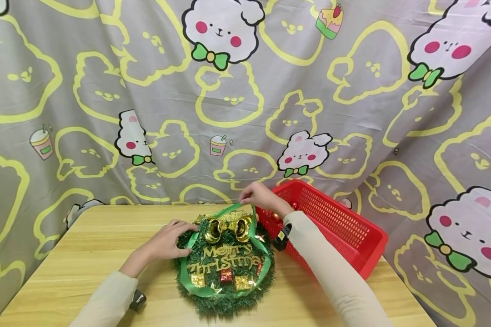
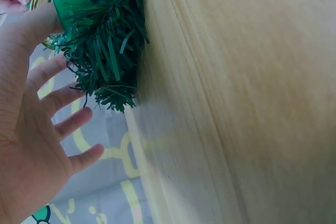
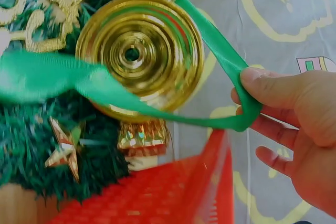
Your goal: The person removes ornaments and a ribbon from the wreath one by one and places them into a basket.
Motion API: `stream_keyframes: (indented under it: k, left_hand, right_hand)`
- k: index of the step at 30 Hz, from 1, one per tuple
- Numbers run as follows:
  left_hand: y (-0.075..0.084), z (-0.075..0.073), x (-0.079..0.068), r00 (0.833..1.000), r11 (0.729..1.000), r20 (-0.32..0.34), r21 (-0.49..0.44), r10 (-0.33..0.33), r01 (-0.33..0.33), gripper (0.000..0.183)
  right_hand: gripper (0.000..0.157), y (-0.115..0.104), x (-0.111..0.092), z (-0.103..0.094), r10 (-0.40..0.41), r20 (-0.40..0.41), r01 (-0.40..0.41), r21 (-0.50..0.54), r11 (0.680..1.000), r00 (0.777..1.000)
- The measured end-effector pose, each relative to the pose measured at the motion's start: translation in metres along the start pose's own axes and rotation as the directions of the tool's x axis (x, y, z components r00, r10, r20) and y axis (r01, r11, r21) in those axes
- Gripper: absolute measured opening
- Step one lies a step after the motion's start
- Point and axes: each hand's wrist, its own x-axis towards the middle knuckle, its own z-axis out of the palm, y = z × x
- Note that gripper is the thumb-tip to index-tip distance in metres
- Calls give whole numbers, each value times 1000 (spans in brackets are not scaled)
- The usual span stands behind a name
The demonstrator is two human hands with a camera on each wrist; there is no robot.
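Observation:
A green tinsel Christmas wreath [image 1: 225, 306] lies on the table, with gold "Merry Christmas" lettering [image 1: 229, 259], small gift boxes, stars and two gold bells [image 1: 214, 230] near its top. Green ribbon [image 1: 186, 277] loops over its front. Above the wreath's upper right, my right hand [image 1: 263, 198] pinches the ribbon [image 3: 220, 51] between thumb and fingers, lifting a stretch of it. My left hand [image 1: 165, 243] is at the wreath's left edge, fingers spread and relaxed. In the left wrist view its fingertips meet the tinsel [image 2: 107, 40], and its thumb tip is behind the ribbon.
A red plastic basket [image 1: 331, 218] stands right of the wreath, under my right forearm, with a few shiny ornaments [image 1: 276, 217] at its far left end. Behind the wooden table [image 1: 106, 236] hangs a grey cartoon-print curtain [image 1: 167, 100].

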Motion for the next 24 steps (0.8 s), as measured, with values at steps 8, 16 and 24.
stream_keyframes:
  k: [8,16,24]
  left_hand:
    - [-1,0,1,1000,1000,-5,6,11,-11,61]
    - [-1,0,1,1000,1000,0,6,1,-1,60]
    - [-1,0,1,1000,1000,-1,11,0,0,62]
  right_hand:
    - [9,7,-7,-12,22,11,-21,-61,998,1000]
    - [7,13,-16,-24,40,-25,-42,-72,997,999]
    - [9,21,-22,-45,31,-49,-38,-155,987,998]
